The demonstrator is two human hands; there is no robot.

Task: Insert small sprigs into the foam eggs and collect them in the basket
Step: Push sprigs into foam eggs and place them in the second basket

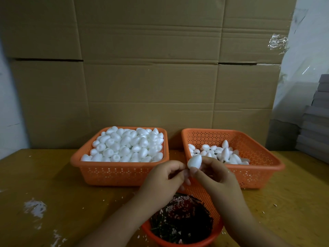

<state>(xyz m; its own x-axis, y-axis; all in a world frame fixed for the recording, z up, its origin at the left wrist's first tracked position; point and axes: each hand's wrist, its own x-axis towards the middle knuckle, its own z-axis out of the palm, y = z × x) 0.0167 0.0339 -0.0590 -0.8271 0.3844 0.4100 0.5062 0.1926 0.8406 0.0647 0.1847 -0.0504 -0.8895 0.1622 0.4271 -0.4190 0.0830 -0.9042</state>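
My right hand (211, 172) pinches a white foam egg (194, 162) between thumb and fingers, just in front of the right basket. My left hand (165, 177) meets it from the left, fingertips curled at the egg's lower end; any sprig there is hidden. The left orange basket (114, 172) is heaped with plain foam eggs (128, 145). The right orange basket (258, 157) holds several eggs (222, 154), some showing dark stems. A round orange basket (216, 229) of dark sprigs (181, 221) sits below my hands.
Flattened cardboard (151, 68) stands as a wall behind the baskets. Grey stacked sheets (315, 122) lie at the right edge. White foam crumbs (35, 208) are scattered on the wooden tabletop (53, 175).
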